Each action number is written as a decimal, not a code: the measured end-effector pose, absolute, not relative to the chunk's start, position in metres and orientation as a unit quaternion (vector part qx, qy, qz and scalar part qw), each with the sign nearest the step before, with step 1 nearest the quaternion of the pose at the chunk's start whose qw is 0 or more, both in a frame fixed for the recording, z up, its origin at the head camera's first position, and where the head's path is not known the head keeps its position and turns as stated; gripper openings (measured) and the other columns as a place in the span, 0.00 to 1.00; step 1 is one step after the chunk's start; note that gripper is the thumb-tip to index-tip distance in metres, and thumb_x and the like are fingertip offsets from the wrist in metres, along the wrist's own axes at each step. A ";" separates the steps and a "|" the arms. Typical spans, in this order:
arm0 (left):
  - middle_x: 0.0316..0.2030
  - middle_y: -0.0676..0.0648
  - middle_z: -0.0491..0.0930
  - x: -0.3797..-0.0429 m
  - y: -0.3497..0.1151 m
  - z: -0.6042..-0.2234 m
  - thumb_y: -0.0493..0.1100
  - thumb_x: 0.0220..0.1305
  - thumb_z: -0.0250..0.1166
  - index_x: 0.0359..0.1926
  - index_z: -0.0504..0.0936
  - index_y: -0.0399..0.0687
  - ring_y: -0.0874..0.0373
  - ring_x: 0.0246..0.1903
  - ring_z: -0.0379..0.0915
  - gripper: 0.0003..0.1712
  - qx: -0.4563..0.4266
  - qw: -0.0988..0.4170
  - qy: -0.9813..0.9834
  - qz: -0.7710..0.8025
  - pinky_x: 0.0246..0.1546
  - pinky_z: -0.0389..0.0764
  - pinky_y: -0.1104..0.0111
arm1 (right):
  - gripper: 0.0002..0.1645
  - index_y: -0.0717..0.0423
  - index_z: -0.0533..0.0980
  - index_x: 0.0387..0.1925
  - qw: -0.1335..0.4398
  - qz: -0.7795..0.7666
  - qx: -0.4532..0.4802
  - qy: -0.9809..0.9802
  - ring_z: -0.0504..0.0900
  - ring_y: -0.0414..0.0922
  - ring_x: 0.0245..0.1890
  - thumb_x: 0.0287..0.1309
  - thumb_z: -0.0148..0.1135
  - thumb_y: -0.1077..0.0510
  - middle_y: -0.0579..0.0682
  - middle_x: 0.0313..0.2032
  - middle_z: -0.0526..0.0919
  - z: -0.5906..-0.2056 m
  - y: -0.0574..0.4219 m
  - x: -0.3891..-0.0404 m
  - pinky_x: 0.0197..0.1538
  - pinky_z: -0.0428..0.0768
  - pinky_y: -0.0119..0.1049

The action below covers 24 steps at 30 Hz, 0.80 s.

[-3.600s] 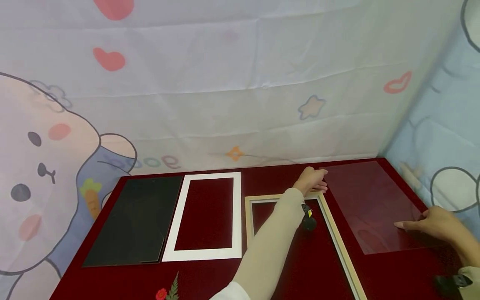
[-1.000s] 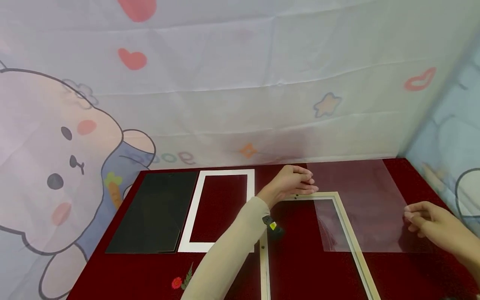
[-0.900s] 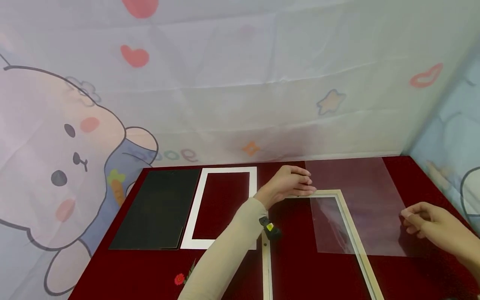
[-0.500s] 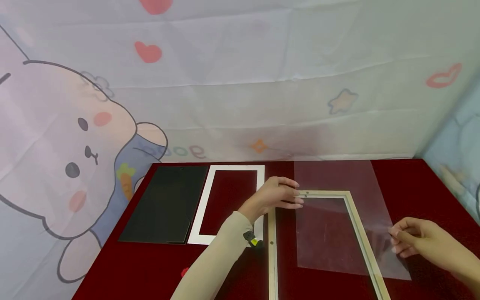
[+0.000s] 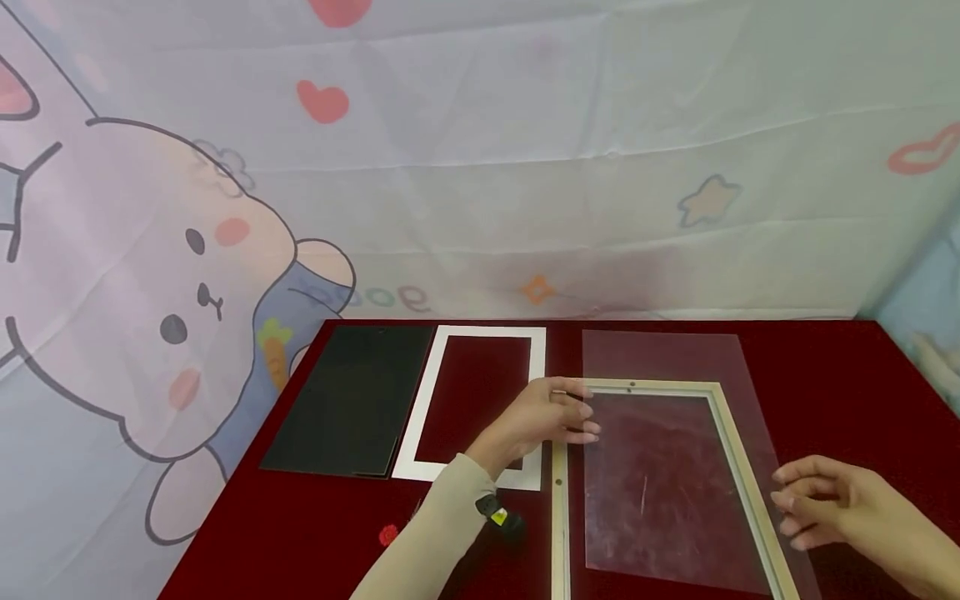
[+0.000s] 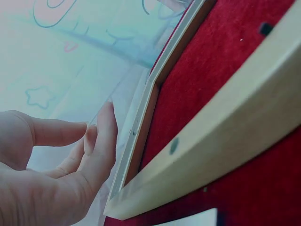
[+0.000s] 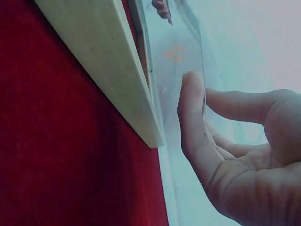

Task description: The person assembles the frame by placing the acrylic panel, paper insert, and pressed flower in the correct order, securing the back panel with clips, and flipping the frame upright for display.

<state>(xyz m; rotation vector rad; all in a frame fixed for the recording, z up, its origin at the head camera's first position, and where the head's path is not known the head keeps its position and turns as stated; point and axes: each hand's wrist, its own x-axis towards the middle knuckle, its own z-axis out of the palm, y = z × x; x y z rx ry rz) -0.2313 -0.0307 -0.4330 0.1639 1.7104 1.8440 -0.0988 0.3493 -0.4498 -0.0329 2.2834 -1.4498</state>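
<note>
A clear, thin sheet (image 5: 660,354) is held over a light wooden picture frame (image 5: 559,517) and overlaps most of its opening in the head view. My left hand (image 5: 540,417) pinches the sheet's left edge near the frame's far left corner. At the sheet's right edge, my right hand (image 5: 832,508) pinches it between thumb and fingers, beyond the frame's right bar. The left wrist view has the thumb and fingertips (image 6: 109,122) meeting at the sheet's edge, above the frame. In the right wrist view the sheet's edge runs between thumb and fingers (image 7: 190,113).
To the left lie a white mat board (image 5: 423,400) with a rectangular opening and a dark backing panel (image 5: 345,400). A red flower (image 5: 387,534) lies nearer, partly behind the left sleeve. Red cloth (image 5: 862,392) covers the table, and a printed curtain (image 5: 480,208) hangs behind it.
The clear sheet has come from the table's right side leftward and nearer, over the frame, carried by both hands. The head view has turned rightward.
</note>
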 end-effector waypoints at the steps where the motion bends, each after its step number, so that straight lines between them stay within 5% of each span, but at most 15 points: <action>1: 0.46 0.41 0.84 -0.230 -0.032 -0.433 0.30 0.71 0.65 0.60 0.77 0.37 0.53 0.38 0.90 0.19 0.063 0.305 0.648 0.696 0.47 0.91 0.58 | 0.25 0.74 0.67 0.61 0.222 -0.530 -0.020 0.818 0.89 0.48 0.38 0.78 0.58 0.56 0.51 0.42 0.87 -0.451 0.349 -0.098 0.44 0.91 0.40; 15: 0.42 0.40 0.83 -0.209 -0.055 -0.440 0.29 0.70 0.66 0.60 0.76 0.33 0.48 0.38 0.91 0.19 0.100 0.304 0.692 0.647 0.42 0.92 0.60 | 0.11 0.64 0.76 0.49 0.259 -0.588 -0.093 0.761 0.91 0.51 0.35 0.80 0.51 0.60 0.48 0.36 0.90 -0.468 0.343 -0.093 0.43 0.91 0.48; 24: 0.38 0.41 0.82 -0.202 -0.084 -0.441 0.28 0.65 0.66 0.60 0.78 0.30 0.49 0.32 0.89 0.22 0.119 0.301 0.699 0.637 0.37 0.92 0.59 | 0.12 0.66 0.77 0.49 0.291 -0.607 -0.107 0.732 0.91 0.52 0.36 0.80 0.51 0.60 0.49 0.36 0.90 -0.466 0.330 -0.098 0.44 0.91 0.49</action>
